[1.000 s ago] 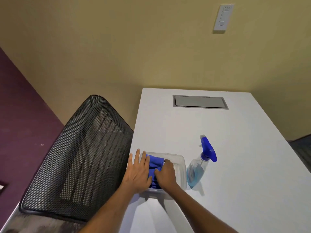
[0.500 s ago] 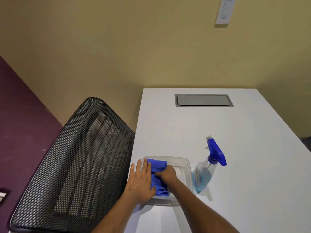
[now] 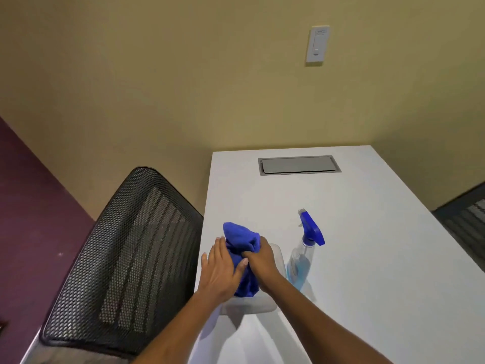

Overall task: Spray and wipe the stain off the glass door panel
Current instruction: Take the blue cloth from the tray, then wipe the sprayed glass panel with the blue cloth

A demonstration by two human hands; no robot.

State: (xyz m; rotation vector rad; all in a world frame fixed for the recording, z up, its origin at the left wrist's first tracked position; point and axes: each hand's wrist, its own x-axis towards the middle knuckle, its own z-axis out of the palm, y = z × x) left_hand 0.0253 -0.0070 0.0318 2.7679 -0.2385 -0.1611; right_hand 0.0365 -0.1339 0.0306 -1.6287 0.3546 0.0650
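Cloth (image 3: 242, 254), blue, bunched between both hands (image 3: 241, 266).

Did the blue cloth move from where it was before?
Yes. The crumpled blue cloth has come up out of the clear plastic tub, lifted by the right hand, with the left hand beside it.

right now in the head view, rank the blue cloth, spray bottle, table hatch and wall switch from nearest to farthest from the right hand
1. blue cloth: gripped in the right hand.
2. spray bottle: just to its right, on the table.
3. table hatch: set in the table's far end.
4. wall switch: high on the wall.
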